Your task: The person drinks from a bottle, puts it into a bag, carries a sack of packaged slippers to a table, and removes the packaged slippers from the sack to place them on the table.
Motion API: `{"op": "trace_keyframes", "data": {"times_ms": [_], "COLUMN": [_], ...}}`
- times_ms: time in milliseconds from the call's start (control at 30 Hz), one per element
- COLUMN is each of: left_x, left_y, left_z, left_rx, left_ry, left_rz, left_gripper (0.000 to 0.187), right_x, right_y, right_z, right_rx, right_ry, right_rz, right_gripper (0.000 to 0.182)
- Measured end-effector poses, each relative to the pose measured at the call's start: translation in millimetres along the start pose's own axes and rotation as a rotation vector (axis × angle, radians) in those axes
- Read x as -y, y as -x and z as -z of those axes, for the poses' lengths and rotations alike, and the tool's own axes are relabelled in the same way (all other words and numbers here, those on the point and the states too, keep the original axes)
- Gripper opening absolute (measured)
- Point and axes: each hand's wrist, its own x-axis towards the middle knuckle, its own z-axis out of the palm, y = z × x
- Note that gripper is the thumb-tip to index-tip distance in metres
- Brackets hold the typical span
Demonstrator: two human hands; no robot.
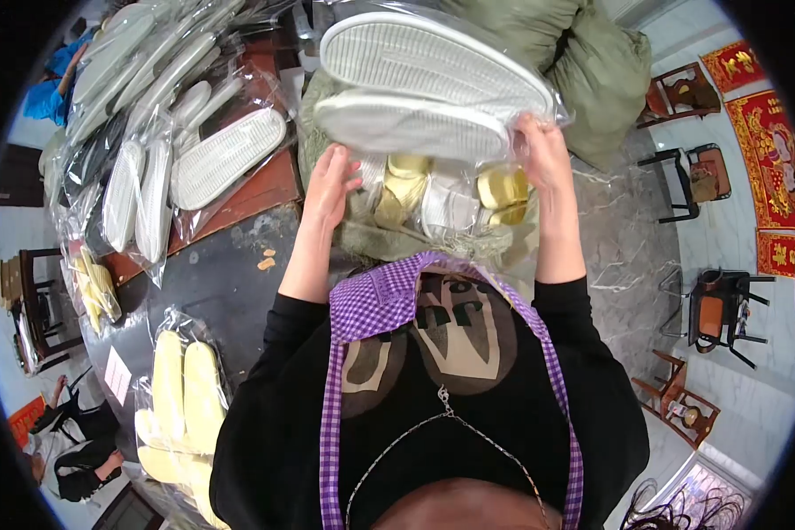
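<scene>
Seen from a head-worn camera looking down, a person in a black top and purple checked apron holds up one clear plastic bag of shoes (433, 88) in front of the chest. The bag holds two shoes, their white ribbed soles facing the camera, one above the other. The right hand (543, 150) grips the bag's right end, fingers closed on the plastic. The left hand (331, 181) sits just below the bag's left end with fingers spread; whether it grips the plastic cannot be told. Below the bag lies an open olive sack (362, 234) with gold and white shoes inside, too jumbled to count. To the left, a dark table (212, 283) carries a heap of bagged white-soled shoes (163, 115), at least five bags, plus one bag of pale yellow shoes (181, 397) near its front edge.
</scene>
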Motion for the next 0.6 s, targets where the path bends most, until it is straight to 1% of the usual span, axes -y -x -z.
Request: {"op": "trace_keyframes", "data": {"times_ms": [67,100,200,233,300,367,500,600], "left_x": [-12,-22,-20,-23,-31,-34,-38,-42], "left_y": [2,8,-3,0,9,16,27,36], "left_z": [-3,-7,19,19,19,22,28,30], "left_rx": [0.092,0.112,0.127,0.057,0.019,-0.005,-0.102,-0.106], "left_ry": [0.098,0.135,0.154,0.195,0.239,0.259,0.257,0.242], "left_rz": [-0.086,-0.128,-0.241,-0.263,-0.267,-0.270,-0.268,-0.291], "left_gripper": [0.053,0.050,0.043,0.033,0.031,0.028,0.025,0.023], "right_x": [-5,-11,-25,-34,-45,-44,-44,-54], "right_y": [11,16,24,23,26,34,40,43], "right_z": [4,-3,-2,-3,-2,-7,-24,-24], "right_rx": [0.049,0.018,-0.040,-0.017,0.052,0.088,0.085,0.041], "right_ry": [-0.087,-0.132,-0.196,-0.238,-0.291,-0.322,-0.353,-0.308], "right_rz": [-0.110,-0.108,-0.198,-0.206,-0.263,-0.293,-0.237,-0.240], "right_gripper": [0.018,0.018,0.019,0.021,0.025,0.028,0.033,0.034]}}
